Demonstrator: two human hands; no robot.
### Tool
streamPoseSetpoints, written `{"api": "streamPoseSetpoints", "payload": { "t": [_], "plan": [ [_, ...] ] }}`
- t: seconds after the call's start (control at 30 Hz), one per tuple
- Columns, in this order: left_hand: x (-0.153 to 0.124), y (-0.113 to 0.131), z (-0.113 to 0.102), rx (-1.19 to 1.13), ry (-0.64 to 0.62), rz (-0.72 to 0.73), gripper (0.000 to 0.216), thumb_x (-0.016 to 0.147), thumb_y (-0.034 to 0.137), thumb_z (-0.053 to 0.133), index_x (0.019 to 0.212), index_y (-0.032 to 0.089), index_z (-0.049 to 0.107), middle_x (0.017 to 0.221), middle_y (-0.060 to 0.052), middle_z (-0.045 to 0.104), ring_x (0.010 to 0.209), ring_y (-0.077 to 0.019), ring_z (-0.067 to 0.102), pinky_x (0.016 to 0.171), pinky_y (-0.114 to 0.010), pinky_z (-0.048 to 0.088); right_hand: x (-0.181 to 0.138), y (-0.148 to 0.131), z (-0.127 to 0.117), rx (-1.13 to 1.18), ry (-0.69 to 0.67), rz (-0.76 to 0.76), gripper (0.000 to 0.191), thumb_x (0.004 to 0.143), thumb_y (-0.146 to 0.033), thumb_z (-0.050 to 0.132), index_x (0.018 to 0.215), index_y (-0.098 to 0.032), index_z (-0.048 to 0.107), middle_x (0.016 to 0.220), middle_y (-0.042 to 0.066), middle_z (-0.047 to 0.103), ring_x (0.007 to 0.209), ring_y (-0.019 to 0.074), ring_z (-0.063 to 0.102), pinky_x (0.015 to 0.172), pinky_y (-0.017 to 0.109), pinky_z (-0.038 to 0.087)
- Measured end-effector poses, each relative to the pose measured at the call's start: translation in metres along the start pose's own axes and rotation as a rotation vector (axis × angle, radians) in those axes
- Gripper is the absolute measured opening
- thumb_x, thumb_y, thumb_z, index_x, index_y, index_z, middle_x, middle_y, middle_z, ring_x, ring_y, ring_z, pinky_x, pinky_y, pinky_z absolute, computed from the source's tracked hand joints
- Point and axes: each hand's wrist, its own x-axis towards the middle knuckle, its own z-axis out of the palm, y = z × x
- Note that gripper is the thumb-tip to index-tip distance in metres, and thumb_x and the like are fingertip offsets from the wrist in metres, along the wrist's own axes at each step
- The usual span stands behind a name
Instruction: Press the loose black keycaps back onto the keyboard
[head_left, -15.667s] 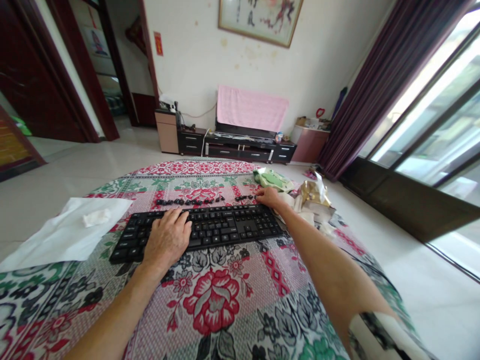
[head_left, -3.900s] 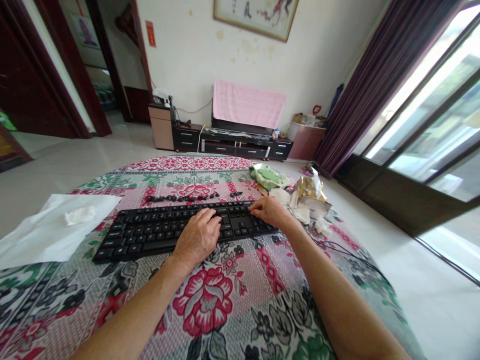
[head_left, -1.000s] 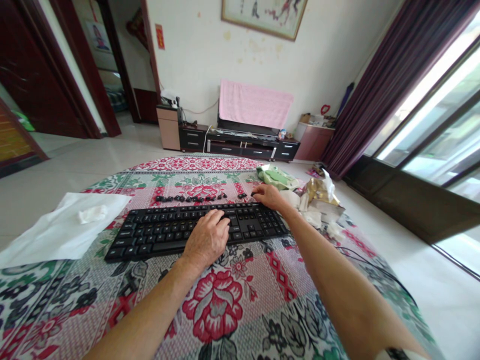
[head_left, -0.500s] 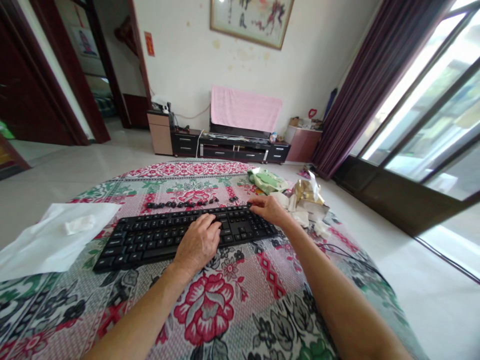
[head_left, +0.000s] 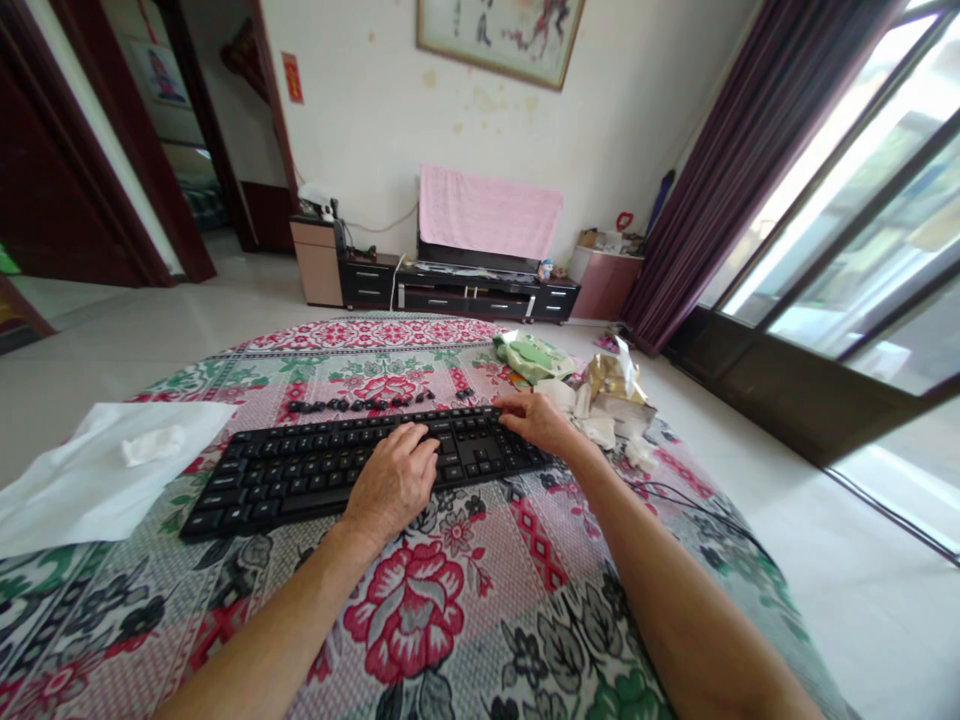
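Note:
A black keyboard point(head_left: 315, 504) lies slightly slanted on the flowered tablecloth point(head_left: 409, 620). My left hand point(head_left: 397, 475) rests on its middle, fingers stretched over the keys and holding nothing. At the keyboard's far right edge is my right hand point(head_left: 536, 420), thumb and fingertips drawn together at the top row. Whatever sits between those fingertips is too small and hidden to make out. Just beyond the keyboard, several loose black keycaps point(head_left: 356, 404) form a row, with a few more point(head_left: 465, 393) nearer my right hand.
On the left lies a white sheet point(head_left: 82, 500) with a folded tissue point(head_left: 153, 446) on it. To the right are a green packet point(head_left: 532, 357), a gold tissue pack point(head_left: 611, 375), crumpled tissues point(head_left: 641, 452) and a black cable point(head_left: 697, 507). A TV cabinet point(head_left: 465, 290) stands beyond the table.
The view has shifted slightly. Both hands stay at nearly the same places on the keyboard, and the row of keycaps looks the same.

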Motion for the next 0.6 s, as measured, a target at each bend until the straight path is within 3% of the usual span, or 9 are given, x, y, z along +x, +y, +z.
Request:
{"api": "streamPoseSetpoints", "payload": {
  "t": [0.2,0.4,0.6],
  "plan": [
    [0.001,0.001,-0.001,0.027,-0.042,-0.011,0.029,0.081,0.022,0.038,0.101,0.013,0.057,0.109,-0.012,0.053,0.106,-0.0225,0.044,0.088,-0.040,0.040,0.000,-0.002,0.000,-0.012,0.025,-0.033,0.025,0.070,-0.017,0.048,0.091,-0.018,0.062,0.070,0.000,0.059,0.061,0.0108,0.049,0.059,0.022,0.036],
    [0.001,0.001,-0.002,0.002,-0.005,-0.004,0.028,0.081,0.022,0.039,0.099,0.014,0.058,0.108,-0.012,0.054,0.104,-0.0227,0.046,0.087,-0.041,0.041,-0.001,-0.006,0.000,0.015,-0.002,-0.042,0.025,0.071,-0.016,0.047,0.091,-0.019,0.061,0.070,-0.001,0.057,0.060,0.0104,0.048,0.058,0.023,0.036],
    [0.001,0.000,-0.001,0.023,-0.005,0.004,0.029,0.081,0.022,0.038,0.101,0.014,0.057,0.109,-0.011,0.053,0.105,-0.0230,0.045,0.087,-0.042,0.041,-0.001,-0.013,0.002,0.182,-0.062,-0.014,0.027,0.070,-0.017,0.047,0.093,-0.019,0.060,0.065,-0.002,0.054,0.058,0.0092,0.046,0.055,0.021,0.036]
  ]
}}
